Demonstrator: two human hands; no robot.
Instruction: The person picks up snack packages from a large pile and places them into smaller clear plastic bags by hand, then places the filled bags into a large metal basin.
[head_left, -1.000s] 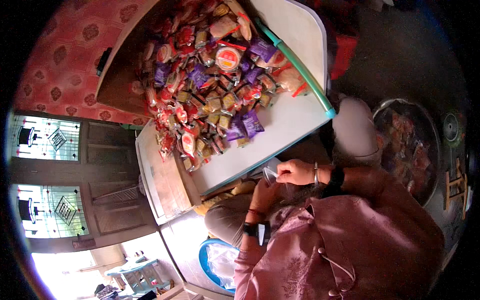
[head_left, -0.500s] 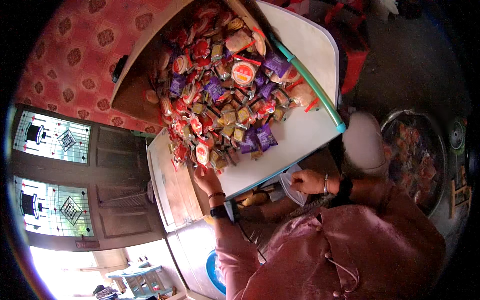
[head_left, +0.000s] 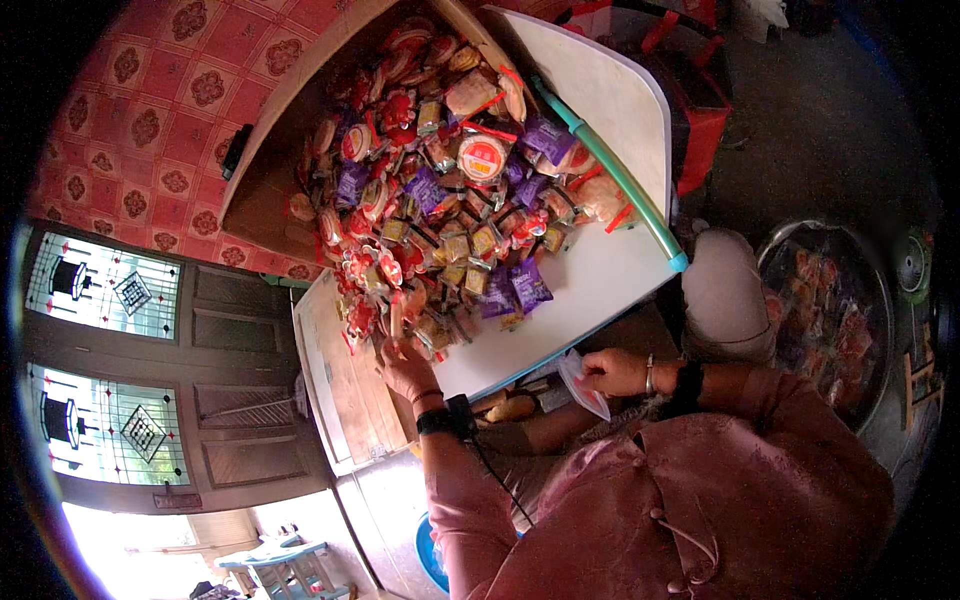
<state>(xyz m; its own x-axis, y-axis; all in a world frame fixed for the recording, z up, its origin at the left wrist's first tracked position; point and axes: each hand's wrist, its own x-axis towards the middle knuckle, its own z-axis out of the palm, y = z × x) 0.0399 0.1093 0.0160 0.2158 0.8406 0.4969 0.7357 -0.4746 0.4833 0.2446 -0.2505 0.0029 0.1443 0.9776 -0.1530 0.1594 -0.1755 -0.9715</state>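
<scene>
Head view: right hand [head_left: 612, 374] pinches clear bag [head_left: 580, 388], lower centre; likely light, limp, slippery; hold by rim. Left hand [head_left: 408, 372] at wrapped snacks [head_left: 456, 247], frame centre-left; grip closure cannot be told.

My left forearm [head_left: 455, 485] extends forward, wrist [head_left: 430, 404] nearly straight. My left hand [head_left: 405, 368] points ahead, back upward, fingers bent; their exact closure is blurred. My right forearm [head_left: 735, 385] crosses inward from the right, elbow bent. My right hand [head_left: 612, 375] points left, fingers curled in a pinch. Both hands are well apart.
</scene>
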